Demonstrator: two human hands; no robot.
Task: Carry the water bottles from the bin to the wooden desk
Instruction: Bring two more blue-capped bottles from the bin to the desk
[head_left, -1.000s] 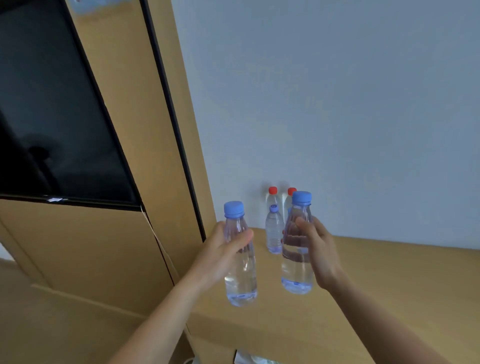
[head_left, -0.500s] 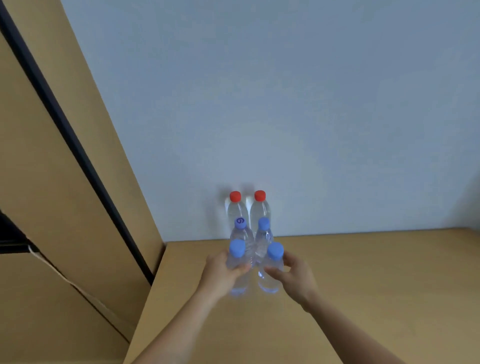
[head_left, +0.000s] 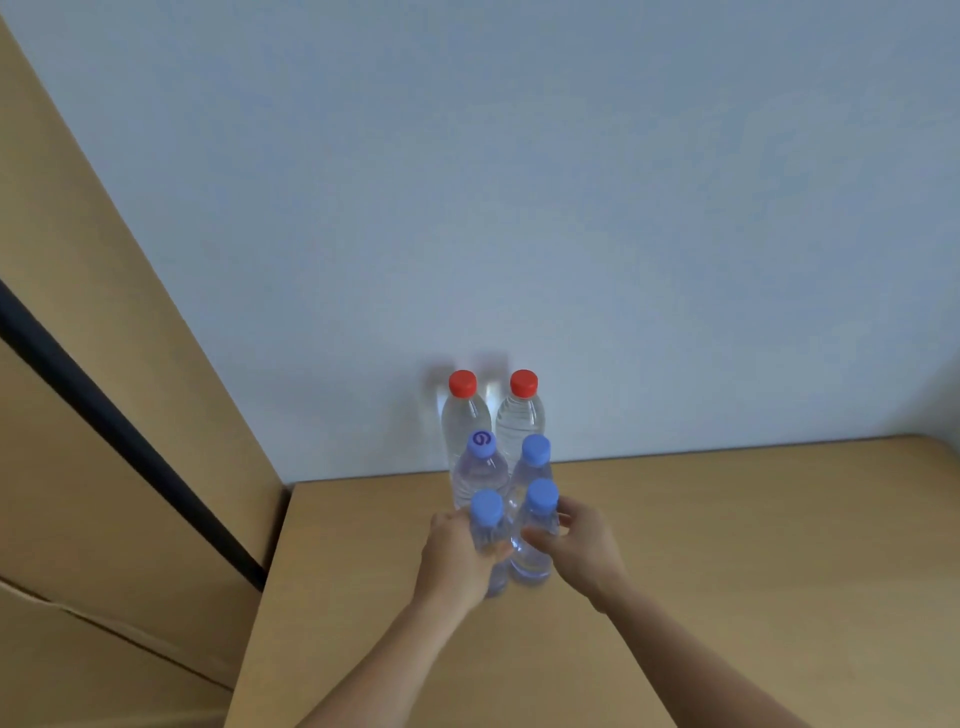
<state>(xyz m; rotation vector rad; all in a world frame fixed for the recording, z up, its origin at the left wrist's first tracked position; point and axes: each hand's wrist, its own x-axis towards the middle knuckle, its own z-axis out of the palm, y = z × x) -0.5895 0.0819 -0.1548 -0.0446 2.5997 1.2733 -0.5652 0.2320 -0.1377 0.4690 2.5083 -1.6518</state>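
Left hand (head_left: 457, 558): fingers curled round clear plastic blue-capped water bottle (head_left: 488, 545). Right hand (head_left: 579, 545): fingers wrap second clear blue-capped bottle (head_left: 531, 564). Both upright between fingers, bases seemingly on light wooden table (head_left: 727, 545). Four more bottles (head_left: 519, 415) just beyond fingertips: open fingers outward, withdraw rearward, no nudging.

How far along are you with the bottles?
Done: two red-capped bottles and two blue-capped bottles stand on the wooden desk. In hand: the left grip holds the front-left bottle, the right grip the front-right bottle, not yet released. Left: the bin is out of view, so I cannot tell.
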